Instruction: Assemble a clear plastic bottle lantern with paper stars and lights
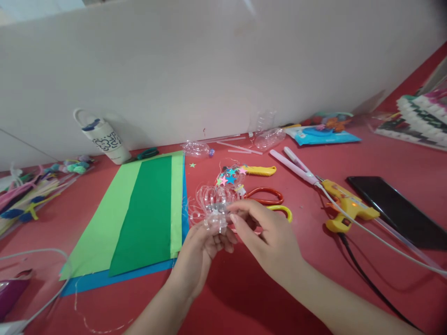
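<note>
1. Over the near red tabletop [240, 298], left hand [199, 246], fingers curled, grips clear plastic bottle piece [214, 217].
2. Right hand [268, 229]: fingertips at right edge; cannot tell whether gripping.
3. Bottle piece: thin, looped strips.

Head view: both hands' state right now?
Left hand: closed, holding the clear plastic.
Right hand: right at the clear plastic; can't tell if its grip is closed on it.

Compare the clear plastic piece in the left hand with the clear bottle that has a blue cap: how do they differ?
The plastic piece is held in the left hand; the bottle lies on the red table. The plastic piece splays into curved strips, while the bottle keeps a rounded body. Both are see-through.
</note>
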Tool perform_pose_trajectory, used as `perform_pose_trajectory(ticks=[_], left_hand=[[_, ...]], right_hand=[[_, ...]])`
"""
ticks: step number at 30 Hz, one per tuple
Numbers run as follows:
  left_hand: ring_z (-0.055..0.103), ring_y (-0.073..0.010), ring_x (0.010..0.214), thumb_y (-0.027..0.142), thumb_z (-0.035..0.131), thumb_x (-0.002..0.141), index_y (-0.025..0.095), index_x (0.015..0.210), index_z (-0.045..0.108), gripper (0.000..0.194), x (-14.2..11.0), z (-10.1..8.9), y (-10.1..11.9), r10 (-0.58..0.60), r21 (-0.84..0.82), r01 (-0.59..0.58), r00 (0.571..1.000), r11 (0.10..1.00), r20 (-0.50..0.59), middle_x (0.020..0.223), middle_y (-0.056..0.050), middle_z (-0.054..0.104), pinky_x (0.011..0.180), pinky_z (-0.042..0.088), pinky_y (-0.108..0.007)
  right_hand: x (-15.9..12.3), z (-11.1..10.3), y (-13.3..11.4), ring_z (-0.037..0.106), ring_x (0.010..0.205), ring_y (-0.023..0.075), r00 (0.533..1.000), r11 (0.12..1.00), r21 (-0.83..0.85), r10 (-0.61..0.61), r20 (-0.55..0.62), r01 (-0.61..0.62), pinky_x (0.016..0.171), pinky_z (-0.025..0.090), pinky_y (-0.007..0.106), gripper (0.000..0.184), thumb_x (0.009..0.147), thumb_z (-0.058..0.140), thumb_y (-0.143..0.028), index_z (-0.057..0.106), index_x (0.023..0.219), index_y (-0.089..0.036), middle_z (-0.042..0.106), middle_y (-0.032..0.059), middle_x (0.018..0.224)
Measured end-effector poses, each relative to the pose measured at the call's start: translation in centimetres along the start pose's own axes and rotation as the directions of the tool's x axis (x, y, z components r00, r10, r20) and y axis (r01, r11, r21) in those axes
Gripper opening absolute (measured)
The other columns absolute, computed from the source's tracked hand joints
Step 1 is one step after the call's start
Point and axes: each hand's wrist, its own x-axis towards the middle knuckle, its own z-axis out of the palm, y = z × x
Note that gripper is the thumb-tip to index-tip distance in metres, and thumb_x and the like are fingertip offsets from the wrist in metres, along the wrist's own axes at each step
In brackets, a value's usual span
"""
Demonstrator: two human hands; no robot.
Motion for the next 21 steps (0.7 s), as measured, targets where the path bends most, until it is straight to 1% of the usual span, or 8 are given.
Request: perform_pose_trajectory(ticks=[4,8,11,14,17,21], left_hand=[[0.054,-0.0117,0.063,0.020,0.055,0.081,0.015,0.080,0.069,0.015,-0.01,0.09,0.05,0.023,0.048,-0.022,1.000,0.999,-0.011,0.071,-0.003,0.064,0.059,0.044,-0.025],[0.054,-0.0115,0.062,0.018,0.055,0.080,0.015,0.077,0.069,0.014,0.08,0.08,0.07,0.057,0.117,-0.052,0.998,0.992,-0.033,0.070,-0.002,0.062,0.058,0.044,-0.024],[0.054,-0.0117,0.062,0.018,0.055,0.080,0.016,0.078,0.069,0.014,0.20,0.05,0.05,0.071,0.158,-0.065,0.997,0.985,-0.034,0.068,-0.001,0.062,0.058,0.043,-0.024],[0.053,-0.0121,0.060,0.019,0.053,0.080,0.016,0.079,0.068,0.015,0.33,0.04,0.05,0.089,0.209,-0.084,0.996,0.974,-0.013,0.065,-0.001,0.062,0.057,0.043,-0.024],[0.053,-0.0128,0.059,0.021,0.053,0.079,0.016,0.076,0.068,0.016,0.34,-0.03,0.05,0.101,0.260,-0.097,0.995,0.961,-0.002,0.064,-0.001,0.062,0.057,0.043,-0.025],[0.053,-0.0135,0.060,0.022,0.054,0.078,0.016,0.071,0.066,0.015,0.23,-0.22,0.01,0.124,0.336,-0.109,0.992,0.936,-0.023,0.063,-0.001,0.062,0.062,0.043,-0.026]], right_hand=[[0.15,0.08,-0.09,0.057,0.054,0.0089,0.994,0.986,0.126,0.101,0.038,-0.105,0.047,0.045,0.017,0.010,0.083,0.051,-0.021,0.059,0.089,-0.021,0.062,-0.0040,0.063],[0.23,0.06,-0.20,0.057,0.052,0.0085,0.979,0.949,0.242,0.185,0.091,-0.202,0.047,0.045,0.017,0.009,0.082,0.050,-0.019,0.058,0.088,-0.021,0.058,-0.0053,0.060],[0.30,0.00,-0.29,0.055,0.049,0.0079,0.964,0.906,0.334,0.223,0.142,-0.259,0.045,0.044,0.017,0.008,0.082,0.051,-0.021,0.056,0.087,-0.022,0.055,-0.0068,0.057],[0.51,-0.09,-0.43,0.053,0.045,0.0070,0.944,0.843,0.427,0.270,0.189,-0.327,0.043,0.043,0.018,0.008,0.080,0.052,-0.022,0.056,0.087,-0.022,0.052,-0.0079,0.056],[0.78,-0.17,-0.64,0.050,0.042,0.0062,0.928,0.804,0.464,0.303,0.216,-0.371,0.043,0.042,0.018,0.007,0.078,0.054,-0.023,0.056,0.085,-0.021,0.051,-0.0087,0.053],[0.92,-0.13,-0.79,0.049,0.042,0.0055,0.919,0.777,0.491,0.322,0.228,-0.394,0.043,0.041,0.018,0.004,0.076,0.054,-0.022,0.053,0.079,-0.020,0.052,-0.0090,0.052]])
